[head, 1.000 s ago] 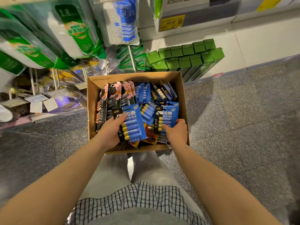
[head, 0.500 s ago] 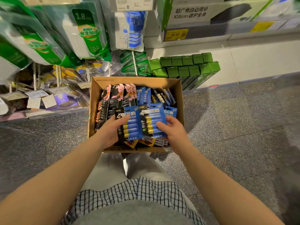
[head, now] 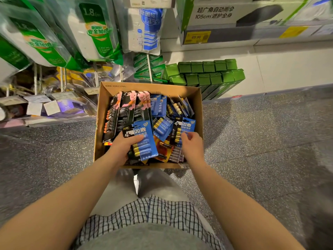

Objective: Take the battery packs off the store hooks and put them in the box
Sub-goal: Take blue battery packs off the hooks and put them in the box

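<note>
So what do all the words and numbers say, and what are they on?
"双鹿": blue battery pack in the left hand, and another blue pack by the right hand.
"89.90": yellow price tag.
"超广角自动雨伞 105cm 遮护全身": white carton.
"1.8" and "安全加倍": green hanging pack.
"新国标 更安全": blue-and-white hanging pack.
Cardboard box code and small shelf tags: too blurred.

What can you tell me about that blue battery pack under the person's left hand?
The blue battery pack is a flat card, blue with a black upper left corner, white Chinese characters and a row of blue and gold cells sealed on its front. It lies tilted on top of the other packs at the near side of the cardboard box. The left hand grips its left edge, thumb across the front. The right hand is apart from it, at a second blue pack.
</note>
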The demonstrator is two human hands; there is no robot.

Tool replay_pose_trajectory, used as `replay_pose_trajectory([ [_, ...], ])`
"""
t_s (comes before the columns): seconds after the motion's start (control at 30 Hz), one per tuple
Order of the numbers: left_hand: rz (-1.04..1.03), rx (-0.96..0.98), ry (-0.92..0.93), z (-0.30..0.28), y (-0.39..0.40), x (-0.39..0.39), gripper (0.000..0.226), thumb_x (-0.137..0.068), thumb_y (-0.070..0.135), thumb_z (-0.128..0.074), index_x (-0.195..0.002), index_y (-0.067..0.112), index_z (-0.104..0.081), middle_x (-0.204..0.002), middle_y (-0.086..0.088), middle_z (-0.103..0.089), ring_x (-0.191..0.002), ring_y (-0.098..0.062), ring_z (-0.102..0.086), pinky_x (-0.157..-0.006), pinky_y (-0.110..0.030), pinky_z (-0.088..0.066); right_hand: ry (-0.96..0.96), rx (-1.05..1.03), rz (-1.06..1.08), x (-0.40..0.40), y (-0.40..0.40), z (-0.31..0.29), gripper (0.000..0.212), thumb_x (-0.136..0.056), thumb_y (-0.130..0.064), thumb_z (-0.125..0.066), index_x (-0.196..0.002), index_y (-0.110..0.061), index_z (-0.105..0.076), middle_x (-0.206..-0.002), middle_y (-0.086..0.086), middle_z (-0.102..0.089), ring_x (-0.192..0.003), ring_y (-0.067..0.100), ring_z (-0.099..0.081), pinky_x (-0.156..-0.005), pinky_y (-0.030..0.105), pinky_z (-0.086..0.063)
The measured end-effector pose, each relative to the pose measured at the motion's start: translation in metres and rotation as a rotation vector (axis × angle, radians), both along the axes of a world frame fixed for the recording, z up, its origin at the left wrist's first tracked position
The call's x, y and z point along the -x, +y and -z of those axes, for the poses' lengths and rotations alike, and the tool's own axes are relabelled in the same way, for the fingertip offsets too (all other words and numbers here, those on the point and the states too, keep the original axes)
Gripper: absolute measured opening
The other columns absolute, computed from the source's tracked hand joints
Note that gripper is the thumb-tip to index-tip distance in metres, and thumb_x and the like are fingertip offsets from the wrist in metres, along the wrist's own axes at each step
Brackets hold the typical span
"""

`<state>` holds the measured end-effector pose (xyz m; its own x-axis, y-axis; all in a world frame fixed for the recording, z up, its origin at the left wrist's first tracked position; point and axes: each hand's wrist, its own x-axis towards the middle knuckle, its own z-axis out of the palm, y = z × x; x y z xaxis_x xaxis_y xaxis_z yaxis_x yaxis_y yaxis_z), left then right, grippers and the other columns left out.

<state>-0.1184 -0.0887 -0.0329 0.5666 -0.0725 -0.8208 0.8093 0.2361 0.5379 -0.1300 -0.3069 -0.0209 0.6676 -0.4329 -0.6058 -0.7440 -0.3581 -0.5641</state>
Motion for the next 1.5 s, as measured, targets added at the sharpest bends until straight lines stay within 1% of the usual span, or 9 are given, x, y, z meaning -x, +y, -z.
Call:
replay_pose_trajectory([
  [0.1,0.001,-0.016,-0.002,0.000,0.005,0.000,0.046,-0.082,0.004,-0.071,-0.126,0.006,-0.058,-0.111,-0.016,-0.071,-0.095,-0.034,-0.069,-0.084,-0.047,-0.055,0.154,0.004,0.057,-0.002,-0.015,0.026,0.046,-0.091,-0.037,-0.060,-0.126,-0.010,-0.048,-0.120,0.010,-0.057,-0.104,0.028,-0.060,-0.092,0.046,-0.050],
  [0.23,0.025,-0.031,0.000,-0.004,0.007,0.000,0.039,-0.085,0.004,-0.069,-0.123,0.009,-0.059,-0.107,-0.014,-0.071,-0.093,-0.031,-0.070,-0.083,-0.045,-0.056,0.175,-0.102,0.097,-0.008,-0.006,0.041,0.069,-0.089,-0.032,-0.065,-0.144,-0.009,-0.030,-0.133,0.013,-0.051,-0.116,0.032,-0.055,-0.097,0.049,-0.049],
  [0.4,0.043,-0.070,0.000,-0.006,0.007,0.000,0.042,-0.082,0.004,-0.074,-0.121,0.012,-0.059,-0.113,-0.014,-0.071,-0.102,-0.033,-0.069,-0.091,-0.050,-0.055,0.091,0.042,0.154,-0.005,-0.003,0.038,0.047,-0.088,-0.009,-0.064,-0.130,-0.009,-0.045,-0.122,0.011,-0.058,-0.109,0.031,-0.059,-0.091,0.046,-0.050],
  [0.7,0.045,-0.061,-0.027,-0.009,0.006,-0.005,0.032,-0.086,0.006,-0.072,-0.114,0.016,-0.061,-0.112,-0.012,-0.072,-0.099,-0.030,-0.070,-0.086,-0.045,-0.056,-0.100,-0.434,0.342,0.004,-0.019,-0.008,0.029,-0.090,-0.002,-0.063,-0.117,-0.007,-0.054,-0.098,0.004,-0.068,-0.087,0.017,-0.068,-0.078,0.036,-0.057],
  [0.97,-0.016,-0.116,-0.043,-0.012,0.004,-0.008,0.066,-0.076,0.034,-0.081,-0.133,0.016,-0.052,-0.121,-0.008,-0.069,-0.106,-0.029,-0.068,-0.097,-0.052,-0.052,-0.057,-0.657,0.076,0.006,0.021,-0.022,0.037,-0.090,-0.006,-0.064,-0.126,-0.007,-0.055,-0.108,0.009,-0.068,-0.093,0.025,-0.070,-0.070,0.030,-0.060],
  [1.13,-0.060,-0.176,-0.071,-0.013,0.017,-0.008,0.036,-0.089,0.026,-0.072,-0.121,0.023,-0.056,-0.122,-0.007,-0.068,-0.110,-0.030,-0.066,-0.101,-0.054,-0.048,-0.091,-0.730,0.060,0.004,0.033,-0.023,0.032,-0.091,-0.005,-0.062,-0.122,-0.011,-0.059,-0.094,-0.001,-0.073,-0.086,0.019,-0.070,-0.067,0.028,-0.060],
  [1.3,-0.111,-0.114,-0.098,-0.022,0.020,-0.008,0.074,-0.075,0.052,-0.077,-0.137,0.020,-0.051,-0.127,-0.008,-0.066,-0.114,-0.032,-0.064,-0.100,-0.056,-0.049,-0.096,-0.714,-0.038,0.001,0.052,-0.028,0.032,-0.091,-0.004,-0.062,-0.116,-0.023,-0.056,-0.090,-0.010,-0.070,-0.078,0.007,-0.069,-0.061,0.020,-0.056],
  [1.43,-0.062,-0.054,-0.087,-0.021,0.020,-0.009,0.061,-0.082,0.025,-0.070,-0.138,0.012,-0.049,-0.123,-0.016,-0.067,-0.100,-0.031,-0.069,-0.079,-0.043,-0.059,-0.084,-0.567,-0.196,-0.001,0.080,-0.031,0.042,-0.088,-0.013,-0.069,-0.129,-0.017,-0.059,-0.104,0.001,-0.065,-0.091,0.008,-0.064,-0.084,0.026,-0.056],
  [1.5,-0.026,-0.049,-0.101,-0.018,0.024,-0.009,0.063,-0.077,0.014,-0.073,-0.135,0.008,-0.051,-0.120,-0.018,-0.068,-0.097,-0.032,-0.070,-0.076,-0.041,-0.060,-0.079,-0.554,-0.180,-0.003,0.084,-0.030,0.041,-0.090,-0.018,-0.067,-0.130,-0.013,-0.059,-0.105,-0.001,-0.060,-0.090,0.003,-0.060,-0.081,0.019,-0.053],
])
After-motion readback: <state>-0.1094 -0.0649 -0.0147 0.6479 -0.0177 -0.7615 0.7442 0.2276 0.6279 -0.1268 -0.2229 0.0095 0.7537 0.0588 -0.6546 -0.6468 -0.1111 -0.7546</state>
